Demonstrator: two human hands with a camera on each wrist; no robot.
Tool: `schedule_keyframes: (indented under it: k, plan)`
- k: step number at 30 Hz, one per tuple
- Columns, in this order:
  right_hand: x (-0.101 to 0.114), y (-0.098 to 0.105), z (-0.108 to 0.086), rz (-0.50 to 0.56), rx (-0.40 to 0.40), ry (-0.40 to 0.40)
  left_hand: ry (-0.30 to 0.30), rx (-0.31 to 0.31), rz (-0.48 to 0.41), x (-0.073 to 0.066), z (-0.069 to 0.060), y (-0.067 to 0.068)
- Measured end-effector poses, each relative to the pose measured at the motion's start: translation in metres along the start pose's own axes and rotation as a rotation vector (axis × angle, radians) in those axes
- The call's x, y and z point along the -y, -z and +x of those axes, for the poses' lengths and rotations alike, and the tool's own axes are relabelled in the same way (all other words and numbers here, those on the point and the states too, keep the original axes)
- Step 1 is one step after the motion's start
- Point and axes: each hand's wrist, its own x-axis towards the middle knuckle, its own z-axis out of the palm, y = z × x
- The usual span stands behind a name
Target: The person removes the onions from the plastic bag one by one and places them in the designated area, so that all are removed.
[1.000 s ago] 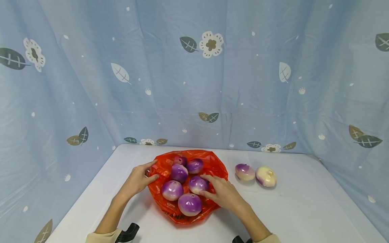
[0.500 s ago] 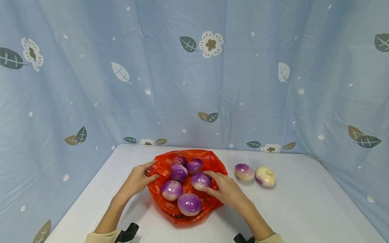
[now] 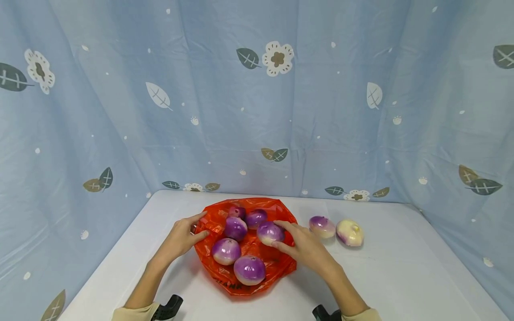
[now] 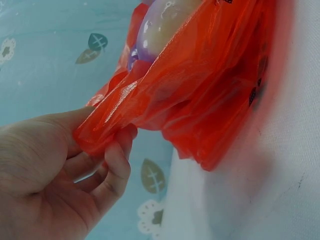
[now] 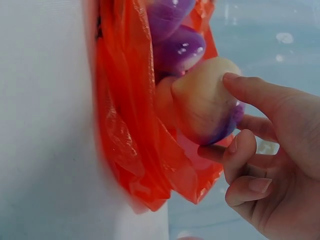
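A red plastic bag (image 3: 261, 255) lies open on the table with several purple-and-white turnips in it, among them a turnip (image 3: 250, 270) at the near side and another turnip (image 3: 226, 251) left of it. My left hand (image 3: 181, 238) pinches the bag's left rim between thumb and fingers; the left wrist view shows the red film (image 4: 165, 100) gathered there. With thumb and fingertips my right hand (image 3: 307, 249) grips one turnip (image 5: 207, 100) at the bag's right side. In the right wrist view its pale end faces the camera, and it is above the bag's inside.
Two more turnips lie on the white table (image 3: 401, 267) right of the bag: a purple-topped turnip (image 3: 322, 227) and a paler turnip (image 3: 350, 232) turned pale end up. A blue patterned curtain (image 3: 225, 111) closes off the back and sides.
My right hand has drawn its turnip to the right and slightly away from me, toward the bag's right rim. The left hand stays on the left rim.
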Motion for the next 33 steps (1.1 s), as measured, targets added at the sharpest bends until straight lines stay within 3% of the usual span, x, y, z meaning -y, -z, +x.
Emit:
schedule_keyframes:
  k: [21, 33]
  plan:
    - [-0.008, 0.023, -0.003, 0.041, -0.023, -0.067, -0.014, -0.009, 0.022, -0.001, -0.001, 0.001]
    - [-0.014, 0.028, -0.005, 0.036, -0.04, -0.057, -0.027, -0.012, 0.03, -0.002, -0.001, 0.001]
